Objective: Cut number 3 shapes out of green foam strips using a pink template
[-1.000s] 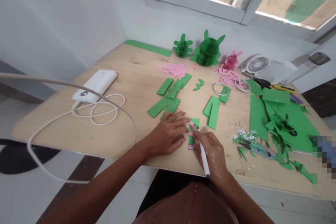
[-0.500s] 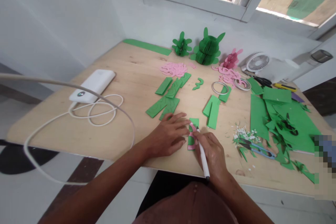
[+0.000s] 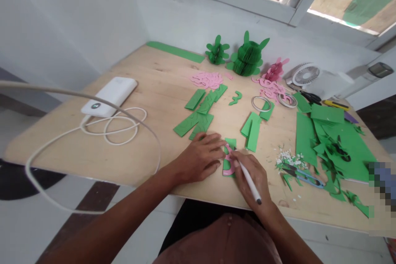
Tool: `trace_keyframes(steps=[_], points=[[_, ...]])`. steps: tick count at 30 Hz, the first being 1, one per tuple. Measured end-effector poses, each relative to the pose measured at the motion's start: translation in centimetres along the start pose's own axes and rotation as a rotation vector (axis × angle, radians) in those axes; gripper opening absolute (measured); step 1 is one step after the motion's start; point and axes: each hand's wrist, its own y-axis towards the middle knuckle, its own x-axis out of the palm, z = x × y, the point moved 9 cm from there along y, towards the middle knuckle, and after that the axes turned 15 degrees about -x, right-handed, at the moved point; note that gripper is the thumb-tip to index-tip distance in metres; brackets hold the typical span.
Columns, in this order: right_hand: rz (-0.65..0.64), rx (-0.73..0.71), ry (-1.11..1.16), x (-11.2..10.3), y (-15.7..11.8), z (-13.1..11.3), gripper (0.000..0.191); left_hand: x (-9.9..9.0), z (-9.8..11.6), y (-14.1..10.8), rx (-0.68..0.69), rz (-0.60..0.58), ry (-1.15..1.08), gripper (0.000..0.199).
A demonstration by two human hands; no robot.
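Note:
A pink paper cut-out (image 3: 229, 170), shaped like a 3, lies on a green paper strip (image 3: 229, 142) near the table's front edge. My left hand (image 3: 202, 157) rests flat with fingers stretched, their tips touching the left side of the cut-out and strip. In my right hand (image 3: 253, 173) is a white marker (image 3: 250, 182), gripped low near its tip and slanting back toward me. The tip is at the right edge of the cut-out; my fingers partly hide it. Beyond my hands lie a green 3-shaped cut-out (image 3: 236, 97) and several green strips (image 3: 193, 123) with drawn curves.
Blue-handled scissors (image 3: 305, 175) lie among paper scraps at right, beside green sheets (image 3: 305, 136). Tape rolls (image 3: 261, 104), pink cut-outs (image 3: 206, 79), honeycomb paper figures (image 3: 247, 60) and a small fan (image 3: 306, 75) stand farther back. A power bank (image 3: 109, 97) with a looped cable is at left.
The marker has swung so its rear end points farther right, and its tip has shifted along the cut-out's right edge. My left hand keeps its place on the paper. The view has shifted slightly.

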Motion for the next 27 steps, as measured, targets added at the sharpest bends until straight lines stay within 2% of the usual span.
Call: trace_keyframes(steps=[5,8,11,16,27], points=[[0.203,0.222,0.229,-1.5,1.0,1.4,0.019,-0.1,0.1,0.0,0.012,0.012,-0.004,0.017],[0.277,0.356,0.340,-1.0,1.2,2.7,0.018,-0.2,0.1,0.0,0.022,0.026,-0.008,0.016],[0.293,0.440,0.427,0.2,1.1,3.7,0.018,-0.3,0.1,0.0,0.027,0.039,-0.012,0.016],[0.257,0.460,0.416,1.3,0.5,4.4,0.018,-0.3,0.2,0.0,0.028,0.035,-0.010,0.015],[0.211,0.407,0.327,1.4,0.6,4.5,0.014,-0.4,0.2,0.1,0.020,0.032,-0.013,0.018]])
